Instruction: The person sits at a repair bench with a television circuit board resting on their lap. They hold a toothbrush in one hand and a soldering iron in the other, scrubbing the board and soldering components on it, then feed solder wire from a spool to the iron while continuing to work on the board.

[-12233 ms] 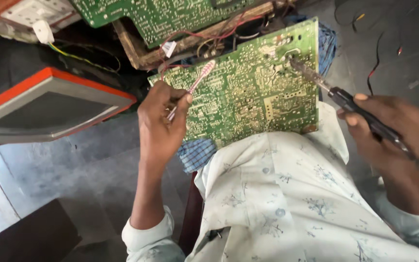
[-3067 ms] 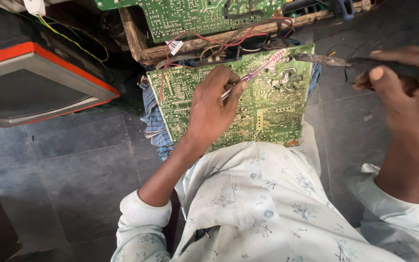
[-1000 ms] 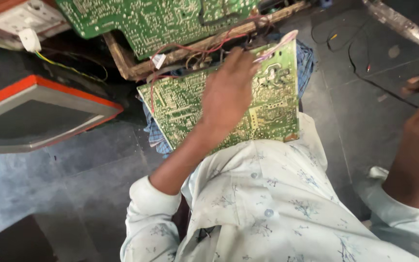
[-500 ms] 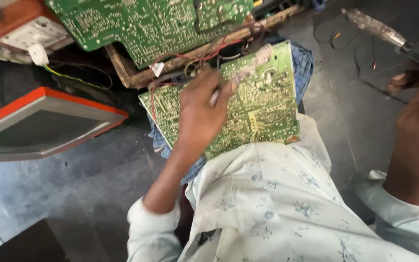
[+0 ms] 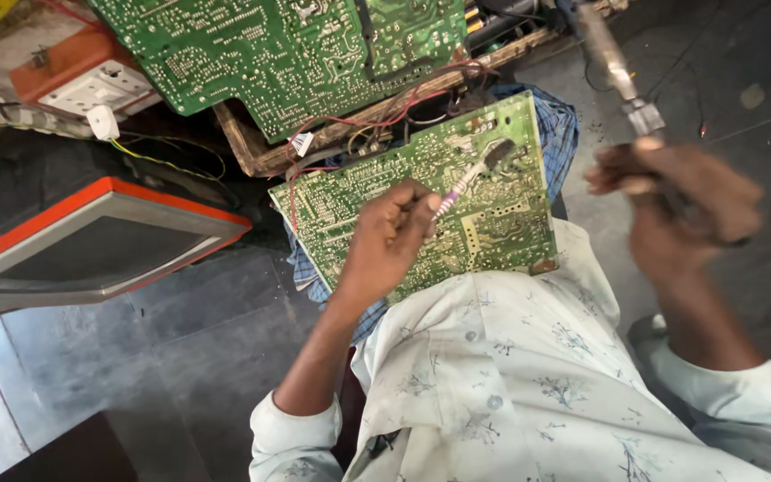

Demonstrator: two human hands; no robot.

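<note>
Green circuit board (image 5: pixel 493 210) lies tilted on my lap over a blue checked cloth (image 5: pixel 557 134). My left hand (image 5: pixel 388 241) pinches a toothbrush (image 5: pixel 473 174), bristles on the board. My right hand (image 5: pixel 680 201) grips a soldering iron (image 5: pixel 613 64), raised well clear to the right.

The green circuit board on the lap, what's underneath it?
A blue checked cloth sticks out under the green circuit board at its far right and near left edges. Whatever else lies beneath is covered by the board.
</note>
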